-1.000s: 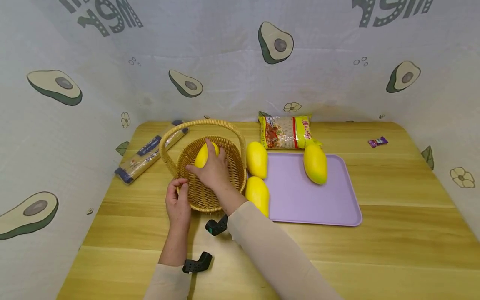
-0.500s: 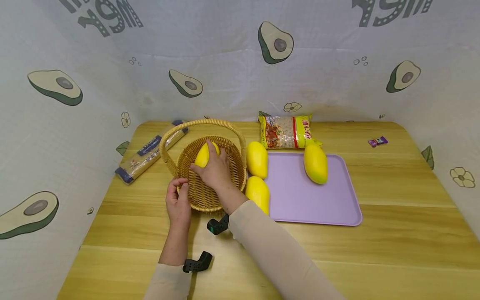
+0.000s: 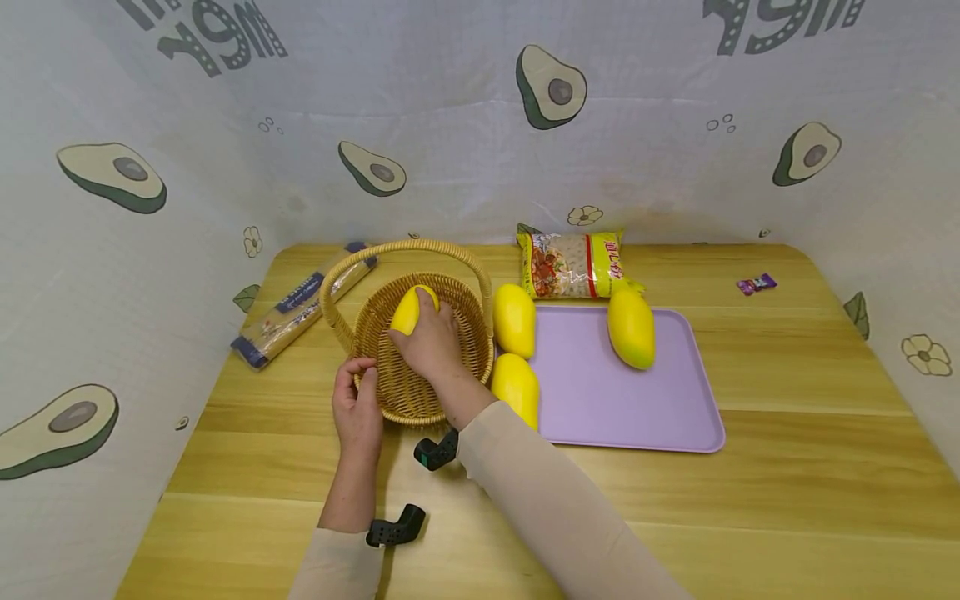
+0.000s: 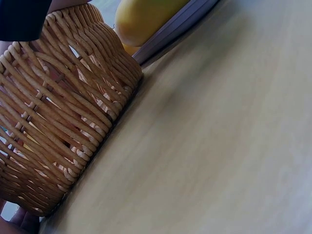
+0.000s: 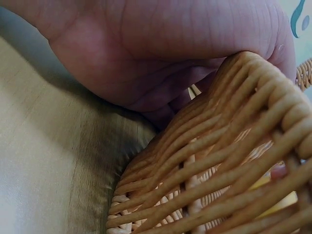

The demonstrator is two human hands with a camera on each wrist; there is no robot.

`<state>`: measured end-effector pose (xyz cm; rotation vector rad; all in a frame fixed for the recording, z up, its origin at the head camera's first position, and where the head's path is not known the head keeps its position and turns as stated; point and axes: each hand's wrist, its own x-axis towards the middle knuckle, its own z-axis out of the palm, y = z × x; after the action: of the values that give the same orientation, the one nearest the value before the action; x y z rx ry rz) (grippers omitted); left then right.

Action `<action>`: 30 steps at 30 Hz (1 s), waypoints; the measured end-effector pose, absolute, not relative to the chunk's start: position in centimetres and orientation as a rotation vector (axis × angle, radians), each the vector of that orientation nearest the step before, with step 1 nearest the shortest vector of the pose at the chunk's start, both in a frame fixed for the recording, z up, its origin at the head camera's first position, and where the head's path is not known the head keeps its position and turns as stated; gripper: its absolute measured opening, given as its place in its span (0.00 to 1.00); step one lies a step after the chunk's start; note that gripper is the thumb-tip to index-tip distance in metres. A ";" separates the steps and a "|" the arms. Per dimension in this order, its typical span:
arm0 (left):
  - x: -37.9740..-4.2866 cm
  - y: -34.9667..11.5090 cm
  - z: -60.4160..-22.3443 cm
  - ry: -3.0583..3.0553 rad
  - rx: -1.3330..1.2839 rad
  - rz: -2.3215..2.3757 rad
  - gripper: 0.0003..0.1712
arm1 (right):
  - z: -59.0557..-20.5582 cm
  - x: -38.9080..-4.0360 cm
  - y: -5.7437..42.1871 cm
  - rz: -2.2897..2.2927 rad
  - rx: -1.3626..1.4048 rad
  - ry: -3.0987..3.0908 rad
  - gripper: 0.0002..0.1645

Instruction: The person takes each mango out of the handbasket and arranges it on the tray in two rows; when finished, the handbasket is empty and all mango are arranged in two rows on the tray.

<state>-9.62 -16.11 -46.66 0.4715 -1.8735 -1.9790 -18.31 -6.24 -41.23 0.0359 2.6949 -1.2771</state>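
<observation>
A round wicker basket (image 3: 401,392) with an arched handle stands on the table, left of the middle. My right hand (image 3: 437,346) reaches inside it and grips a yellow mango (image 3: 406,312) near its far side; part of the fruit is hidden behind the fingers. At the basket's near left rim, my left hand (image 3: 358,417) holds the edge between thumb and fingers. The right wrist view shows that left hand (image 5: 161,44) close up, against the basket's woven wall (image 5: 209,161). Two more mangoes (image 3: 514,320) lie right beside the basket, along the tray's left edge.
A lilac tray (image 3: 600,404) lies to the right, another mango (image 3: 631,329) across its far edge. Behind it is a yellow-ended food bag (image 3: 570,265). A long clear packet with blue ends (image 3: 296,308) lies behind the basket's left; a small purple wrapper (image 3: 756,284) sits far right.
My right hand's fingers have drawn in a little around the mango, and the hand has shifted slightly right. The left hand and the basket have stayed in place.
</observation>
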 end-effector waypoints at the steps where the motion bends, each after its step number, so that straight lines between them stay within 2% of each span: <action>1: -9.6 -16.1 -46.7 -1.876 0.474 -1.977 0.11 | -41.2 -18.3 -6.2 -1.285 0.037 2.692 0.51; 12: -9.6 -15.9 -46.7 -1.880 0.486 -1.962 0.11 | -40.4 -17.7 -6.0 -1.443 0.012 2.702 0.51; 21: -9.7 -16.0 -46.7 -1.858 0.471 -1.970 0.11 | -38.2 -15.8 -5.0 -1.284 -0.135 2.753 0.51; 30: -9.5 -15.9 -46.4 -1.898 0.496 -1.956 0.13 | -35.7 -13.7 -2.7 -1.106 -0.411 2.710 0.50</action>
<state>-9.54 -15.94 -46.44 0.4958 -1.8983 -1.9557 -13.74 -2.73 -35.67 -0.4109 2.7104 -1.1060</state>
